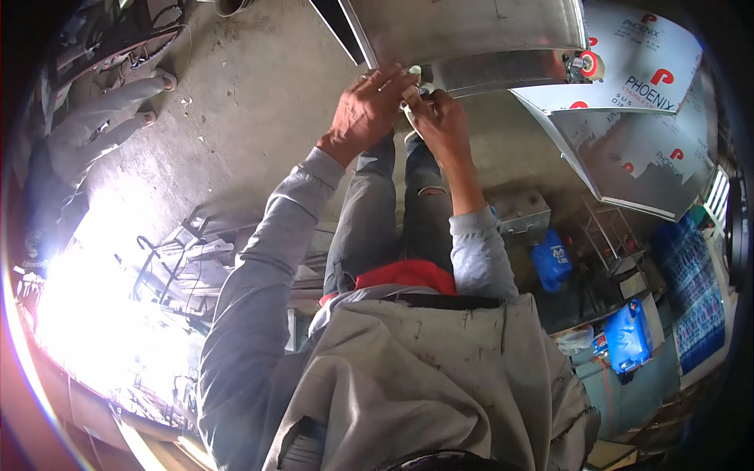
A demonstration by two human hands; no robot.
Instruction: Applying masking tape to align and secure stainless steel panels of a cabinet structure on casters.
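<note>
My left hand point(367, 108) reaches forward to the near left corner of a grey sheet-metal body point(471, 31), its fingers closed together around a small part there. A small pale green round end point(415, 71) shows at its fingertips. Close on its right, my right hand point(441, 118) is also closed, thumb and fingers pinched at a small whitish piece point(410, 94). The fingers hide most of both parts, so their kind cannot be told. At the metal body's other near corner sits a caster wheel point(587, 66) in red and yellow.
Film-covered metal sheets point(628, 71) with red and black print stand at the right. Below them are a metal box point(521, 213), blue containers point(628, 336) and a blue patterned cloth point(691, 290). Glaring light fills the lower left, near metal frames point(184, 263). Another person's legs point(106, 118) show at far left.
</note>
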